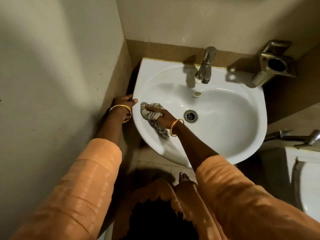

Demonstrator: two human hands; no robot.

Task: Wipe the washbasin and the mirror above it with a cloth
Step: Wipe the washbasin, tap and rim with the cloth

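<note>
Scene: a person in orange sleeves leans over a white basin (225,132) set in a bathroom corner.
Cloth: a pale, dark-striped cloth (152,115) lies bunched on the basin's inner slope at its left edge, well left of the drain (191,116); a loose tail trails toward the front rim.
Right hand: the right hand (162,116) presses the cloth to the porcelain, its fingers (152,108) laid along the top of the wad and partly curled into it, so it grips as it pushes.
Left hand: the left hand (123,105) holds the basin's left edge beside the wall, fingers wrapped over the rim and a fingertip showing on top; it appears to be a brace.
Handling: the cloth looks soft, light and limp, so it will fold and slide under the palm; gathering it into a wad in the middle, as here, seems the best hold, with the loose tail tucked in so it does not drag. Glazed porcelain looks smooth and likely slippery where wet.
Fittings: a steel tap (206,66) stands at the back edge, a metal holder (271,64) is on the wall at the back right corner.
Progress: the basin wipe looks under way; the mirror is out of view, apparently not yet done.
</note>
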